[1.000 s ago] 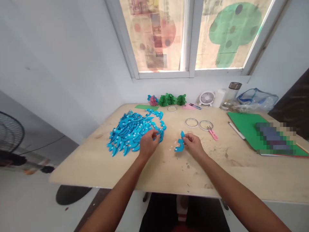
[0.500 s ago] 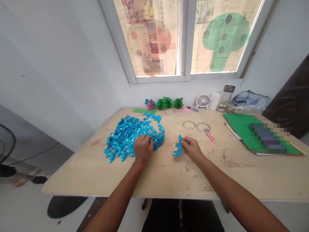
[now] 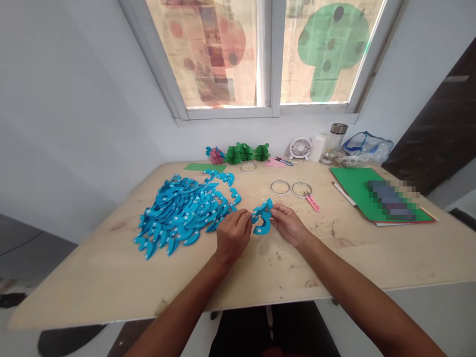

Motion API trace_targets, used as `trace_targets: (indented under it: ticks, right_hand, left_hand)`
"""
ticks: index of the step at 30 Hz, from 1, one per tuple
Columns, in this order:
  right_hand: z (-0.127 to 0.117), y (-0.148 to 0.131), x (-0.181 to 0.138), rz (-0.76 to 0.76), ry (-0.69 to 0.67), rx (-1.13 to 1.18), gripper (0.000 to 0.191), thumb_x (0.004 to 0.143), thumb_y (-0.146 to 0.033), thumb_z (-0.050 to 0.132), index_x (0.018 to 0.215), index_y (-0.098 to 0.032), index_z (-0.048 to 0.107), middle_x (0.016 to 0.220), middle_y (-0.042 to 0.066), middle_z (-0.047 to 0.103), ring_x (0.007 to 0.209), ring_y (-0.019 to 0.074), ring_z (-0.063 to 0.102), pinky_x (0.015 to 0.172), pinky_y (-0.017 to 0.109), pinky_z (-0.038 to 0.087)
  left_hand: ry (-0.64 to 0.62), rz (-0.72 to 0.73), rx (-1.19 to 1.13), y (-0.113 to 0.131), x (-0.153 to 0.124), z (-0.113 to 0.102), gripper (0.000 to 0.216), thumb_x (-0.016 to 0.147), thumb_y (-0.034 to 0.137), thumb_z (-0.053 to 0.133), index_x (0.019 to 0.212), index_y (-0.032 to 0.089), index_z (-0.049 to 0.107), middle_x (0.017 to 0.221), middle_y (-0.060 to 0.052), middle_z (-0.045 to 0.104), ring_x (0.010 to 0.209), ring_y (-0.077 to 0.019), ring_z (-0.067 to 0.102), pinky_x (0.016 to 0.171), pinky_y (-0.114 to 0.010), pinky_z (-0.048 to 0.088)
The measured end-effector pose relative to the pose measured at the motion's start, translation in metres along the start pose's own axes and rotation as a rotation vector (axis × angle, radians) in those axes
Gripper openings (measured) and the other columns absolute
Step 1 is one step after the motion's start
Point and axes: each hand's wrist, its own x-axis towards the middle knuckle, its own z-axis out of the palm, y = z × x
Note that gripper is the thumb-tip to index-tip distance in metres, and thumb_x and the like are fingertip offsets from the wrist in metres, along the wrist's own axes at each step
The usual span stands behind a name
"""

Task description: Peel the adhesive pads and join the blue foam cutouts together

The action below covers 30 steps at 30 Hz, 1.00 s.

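Note:
Between my hands, just above the table, are curved blue paper pieces [image 3: 264, 225] with small white squares on them. My right hand [image 3: 289, 224] pinches their right end between thumb and fingers. My left hand [image 3: 233, 235] is closed, its fingertips pinching a blue paper piece against the left side of the others; the fingers partly hide it. To the left lies a large heap of similar blue paper pieces [image 3: 182, 206], many with white squares. A curved line of these pieces runs along the heap's far right side.
Tape rolls [image 3: 280, 187] and pink-handled scissors [image 3: 313, 202] lie beyond my right hand. Green paper sheets [image 3: 351, 186] and a pen [image 3: 344, 194] are on the right. Along the wall stand green paper shapes [image 3: 244, 152], a small white fan [image 3: 300, 148] and a bottle [image 3: 335, 141].
My left hand has left the heap and come right with a blue piece, meeting the pieces in my right hand. The camera view has shifted, so the table contents appear farther left.

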Motion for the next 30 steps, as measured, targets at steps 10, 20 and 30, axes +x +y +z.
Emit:
trace_targets:
  ticks: [10,20,30]
  right_hand:
    - [-0.005,0.002,0.005,-0.031,0.076,-0.055,0.019,0.065,-0.034,0.073,0.075,-0.019,0.068,0.070,0.001,0.066,0.064,0.0129,0.057,0.063,0.026,0.044]
    - [-0.001,0.000,0.003,0.018,0.052,-0.084,0.017,0.064,-0.033,0.074,0.072,-0.019,0.069,0.065,0.000,0.065,0.060,0.0122,0.056,0.065,0.027,0.044]
    - [-0.003,0.001,0.004,0.015,0.125,-0.160,0.016,0.062,-0.032,0.074,0.067,-0.018,0.069,0.061,0.000,0.065,0.055,0.0112,0.052,0.061,0.027,0.041]
  left_hand:
    - [-0.109,0.093,-0.189,0.003,-0.007,-0.002,0.020,0.084,0.012,0.045,0.092,0.019,0.062,0.092,-0.009,0.067,0.085,-0.0196,0.062,0.074,-0.031,0.049]
    - [-0.123,0.180,-0.155,-0.006,-0.015,-0.004,0.024,0.086,0.010,0.041,0.092,0.018,0.063,0.092,-0.010,0.067,0.082,-0.0184,0.062,0.072,-0.031,0.050]
    - [-0.192,0.148,-0.209,-0.007,-0.012,-0.013,0.032,0.081,0.006,0.041,0.101,0.019,0.063,0.101,-0.011,0.066,0.090,-0.0212,0.061,0.078,-0.037,0.051]
